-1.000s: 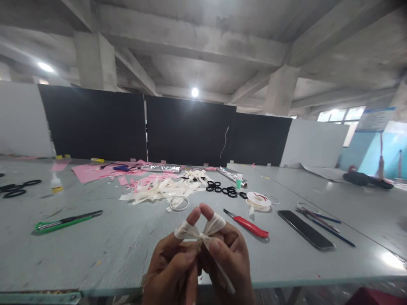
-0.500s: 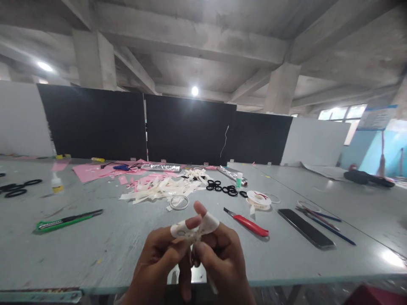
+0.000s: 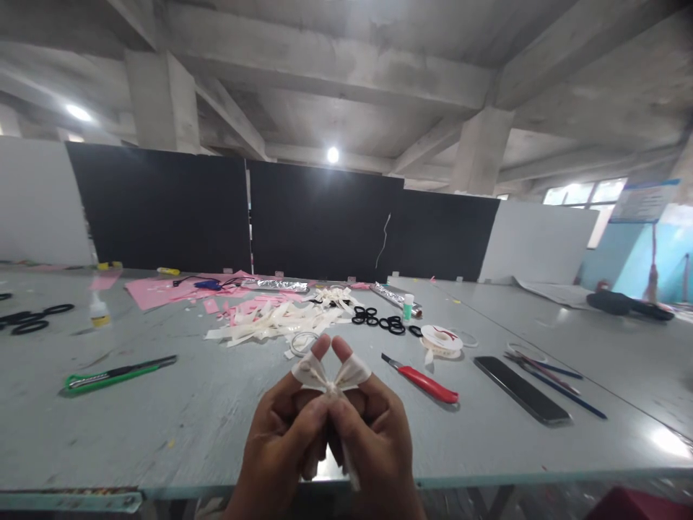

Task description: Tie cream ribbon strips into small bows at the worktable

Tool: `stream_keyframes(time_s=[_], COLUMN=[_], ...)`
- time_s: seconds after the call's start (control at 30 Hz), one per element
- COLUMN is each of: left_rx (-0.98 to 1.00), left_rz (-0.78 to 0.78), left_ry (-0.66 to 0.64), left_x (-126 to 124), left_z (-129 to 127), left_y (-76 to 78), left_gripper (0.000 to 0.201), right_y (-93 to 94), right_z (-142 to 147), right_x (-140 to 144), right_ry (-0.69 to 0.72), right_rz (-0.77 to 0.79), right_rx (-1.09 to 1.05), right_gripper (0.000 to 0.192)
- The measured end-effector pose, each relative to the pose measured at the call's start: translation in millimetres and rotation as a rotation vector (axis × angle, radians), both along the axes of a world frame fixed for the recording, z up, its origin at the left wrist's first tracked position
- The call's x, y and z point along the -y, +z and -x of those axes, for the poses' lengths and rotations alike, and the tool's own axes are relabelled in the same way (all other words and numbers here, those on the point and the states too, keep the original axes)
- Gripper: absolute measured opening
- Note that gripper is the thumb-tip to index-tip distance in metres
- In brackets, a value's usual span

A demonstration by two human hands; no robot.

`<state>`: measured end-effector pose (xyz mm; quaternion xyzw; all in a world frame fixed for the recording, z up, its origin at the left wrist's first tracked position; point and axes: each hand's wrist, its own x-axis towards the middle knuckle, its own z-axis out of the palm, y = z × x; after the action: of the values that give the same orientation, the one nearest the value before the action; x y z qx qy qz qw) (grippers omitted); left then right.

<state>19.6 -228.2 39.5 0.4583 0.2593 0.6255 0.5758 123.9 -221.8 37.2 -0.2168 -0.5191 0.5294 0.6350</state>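
Note:
A small white ribbon bow (image 3: pixel 331 388) is held up between my two hands, over the front part of the table. Its two loops fan out left and right from a pinched knot in the middle. My left hand (image 3: pixel 289 426) is closed on the left loop, its index finger poking up through it and the thumb at the knot. On the other side my right hand (image 3: pixel 373 426) grips the right loop the same way, thumb tip beside the left one. A ribbon tail hangs below, partly hidden by the right fingers.
On the grey table (image 3: pixel 178 426) lie a green cutter (image 3: pixel 116 375), a red cutter (image 3: pixel 422 380), a phone (image 3: pixel 522 390) and a ribbon spool (image 3: pixel 441 339). Beyond are white ribbon strips (image 3: pixel 276 323), pink sheets (image 3: pixel 162 290), black rings (image 3: pixel 390 325) and a glue bottle (image 3: pixel 99 312).
My hands have come level and more symmetric, thumbs now together at the knot. The bow's loops have spread into a clear shape, and both index fingertips now point up.

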Motion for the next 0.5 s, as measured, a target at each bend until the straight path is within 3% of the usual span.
stream_keyframes(time_s=[0.13,0.27,0.5], left_rx=[0.255,0.440,0.421], left_rz=[-0.010,-0.044,-0.035], left_ry=[-0.154,-0.168,-0.238], left_x=[-6,-9,-15], left_z=[-9,-16,-17], left_y=[-6.3,-5.6,-5.8], left_gripper=[0.068,0.063,0.062], right_y=[-2.4,-3.4,-4.4], right_z=[6,8,2], right_x=[-6,-13,-19], right_ry=[0.137,0.200,0.339], right_rz=[0.078,0.099,0.034], right_rx=[-0.188,-0.318,-0.274], right_gripper=[0.069,0.064,0.074])
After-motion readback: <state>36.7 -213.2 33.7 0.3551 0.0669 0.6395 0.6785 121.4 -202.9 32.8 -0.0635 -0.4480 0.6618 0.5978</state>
